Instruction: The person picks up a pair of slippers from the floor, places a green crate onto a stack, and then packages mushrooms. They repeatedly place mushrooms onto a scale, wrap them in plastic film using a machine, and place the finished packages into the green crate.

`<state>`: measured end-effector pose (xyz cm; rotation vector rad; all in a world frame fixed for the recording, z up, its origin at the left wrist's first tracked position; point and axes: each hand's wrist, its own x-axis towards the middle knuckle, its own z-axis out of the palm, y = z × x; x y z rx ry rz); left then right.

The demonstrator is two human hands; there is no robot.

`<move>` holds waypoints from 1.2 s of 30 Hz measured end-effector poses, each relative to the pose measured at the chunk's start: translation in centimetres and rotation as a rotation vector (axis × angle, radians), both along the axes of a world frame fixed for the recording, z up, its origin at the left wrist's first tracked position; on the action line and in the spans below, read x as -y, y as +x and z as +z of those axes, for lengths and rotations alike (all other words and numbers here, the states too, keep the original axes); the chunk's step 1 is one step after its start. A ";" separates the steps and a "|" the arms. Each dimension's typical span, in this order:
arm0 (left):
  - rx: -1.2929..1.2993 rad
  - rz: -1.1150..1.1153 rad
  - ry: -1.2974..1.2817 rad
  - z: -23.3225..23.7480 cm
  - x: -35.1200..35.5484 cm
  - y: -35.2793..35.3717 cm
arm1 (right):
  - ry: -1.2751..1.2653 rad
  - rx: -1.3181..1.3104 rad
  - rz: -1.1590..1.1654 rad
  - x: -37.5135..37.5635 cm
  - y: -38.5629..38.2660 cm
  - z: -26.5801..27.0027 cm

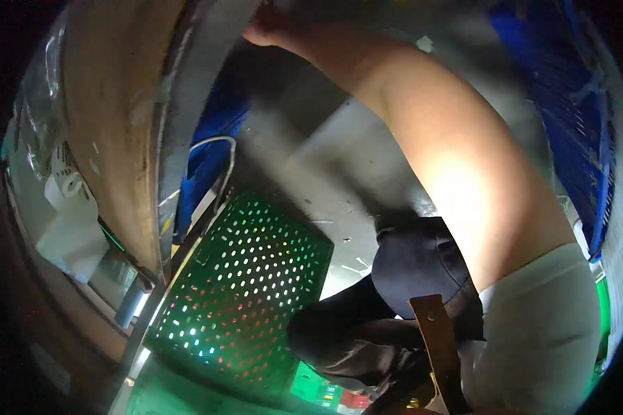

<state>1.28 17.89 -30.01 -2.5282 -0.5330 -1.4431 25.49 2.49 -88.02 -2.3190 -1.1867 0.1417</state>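
Observation:
One bare arm with a pale short sleeve [540, 332] stretches from the lower right up to the top of the view. Its hand [263, 31], which looks like my right hand, is at the edge of a wooden panel [114, 124] with a grey border; the fingers are dark and blurred, so what they hold cannot be made out. My left hand does not show. Below the arm are dark-clothed legs [367, 332] and a brown strap [436, 339] with a metal stud. A green perforated crate [249, 290] stands left of the legs.
Blue crates [574, 117] are at the upper right, and a blue object [214, 138] with a pale cable [232, 159] is behind the panel. A white roll [73, 207] is at the left. Grey floor [291, 152] shows in the middle.

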 end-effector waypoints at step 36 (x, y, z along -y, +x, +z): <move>0.124 -0.019 -0.062 -3.2 0.2 0.4 | 0.803 -1.698 -0.600 25.2 -15.2 2.6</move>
